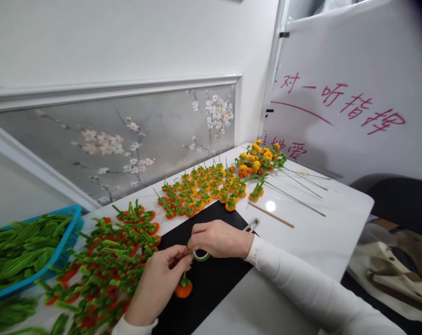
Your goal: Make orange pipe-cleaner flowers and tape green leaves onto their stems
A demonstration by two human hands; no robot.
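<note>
My left hand (162,281) pinches the green stem of a small orange pipe-cleaner pumpkin (184,289), which hangs below the fingertips over a black mat (214,279). Thumb and forefinger of my right hand (211,238) are closed and meet the left fingertips near the top of the stem. What they grip is too small to make out. Just under the right fingers is a roll of tape (201,257) with a white ring and green edge. A metal tool with a looped end (253,224) shows beyond my right wrist, partly hidden.
Rows of orange and yellow fuzzy pumpkins (200,188) stand behind the mat; more with green stems (106,260) crowd the left. A blue basket (77,218) holds green leaves. Yellow flowers on long stems (257,158) and a thin wooden stick (271,214) lie at the right.
</note>
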